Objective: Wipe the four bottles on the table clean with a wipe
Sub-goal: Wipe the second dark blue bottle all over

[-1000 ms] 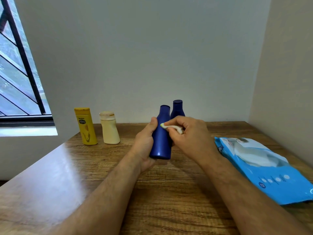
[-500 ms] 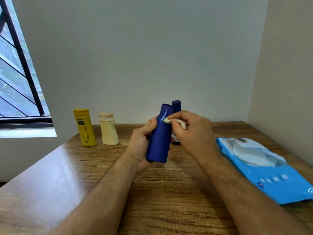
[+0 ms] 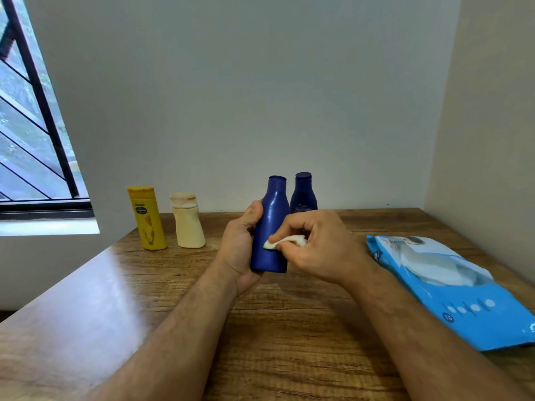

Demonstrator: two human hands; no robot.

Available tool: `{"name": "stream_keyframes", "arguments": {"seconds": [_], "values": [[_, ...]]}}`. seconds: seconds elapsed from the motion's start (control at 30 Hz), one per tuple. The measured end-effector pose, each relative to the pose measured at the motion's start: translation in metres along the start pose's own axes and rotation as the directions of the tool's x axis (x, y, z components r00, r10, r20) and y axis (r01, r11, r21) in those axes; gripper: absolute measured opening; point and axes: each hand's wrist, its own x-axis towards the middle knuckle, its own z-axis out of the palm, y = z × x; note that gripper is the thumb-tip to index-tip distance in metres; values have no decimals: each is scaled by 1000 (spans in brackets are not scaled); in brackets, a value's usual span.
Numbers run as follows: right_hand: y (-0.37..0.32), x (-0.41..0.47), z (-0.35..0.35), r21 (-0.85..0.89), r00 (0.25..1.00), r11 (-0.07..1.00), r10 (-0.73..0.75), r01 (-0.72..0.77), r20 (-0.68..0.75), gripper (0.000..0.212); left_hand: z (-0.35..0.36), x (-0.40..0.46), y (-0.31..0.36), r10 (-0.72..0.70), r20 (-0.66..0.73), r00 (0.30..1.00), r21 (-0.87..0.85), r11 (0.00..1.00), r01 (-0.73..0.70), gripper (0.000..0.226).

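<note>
**Wiping the blue bottle**

The left hand [image 3: 241, 241] grips the blue bottle [image 3: 270, 227] and holds it upright above the worktop [image 3: 289, 328]. The right hand [image 3: 318, 244] pinches a small white wipe [image 3: 285, 241] and presses it on the bottle's side. A second blue bottle [image 3: 303, 193] stands just behind. A yellow bottle [image 3: 147, 218] and a cream bottle [image 3: 187, 224] stand to the left. A blue pack of wipes [image 3: 451, 287] lies on the right.
</note>
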Motion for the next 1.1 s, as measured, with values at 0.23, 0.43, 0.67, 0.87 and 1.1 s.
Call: {"name": "stream_keyframes", "arguments": {"seconds": [0.23,0.43,0.67,0.87,1.1], "values": [[0,6,-2,4,929,998,65,-68,-364,10,6,-3,-6,-49,19,999,185,982,45,36],[-3,1,-3,70,990,996,61,-52,-128,14,3,-1,-2,37,-53,998,98,995,-32,41],[-6,0,1,-3,999,1000,26,-26,-25,16,-1,2,4,136,-163,977,63,990,-128,46],[-5,4,-7,30,917,999,38,-28,-398,13,7,-4,-4,79,-45,996,216,974,-68,37],[-11,-2,-1,80,999,996,39,-36,-30,16,-4,6,2,104,-206,973,51,994,-95,47]]}}
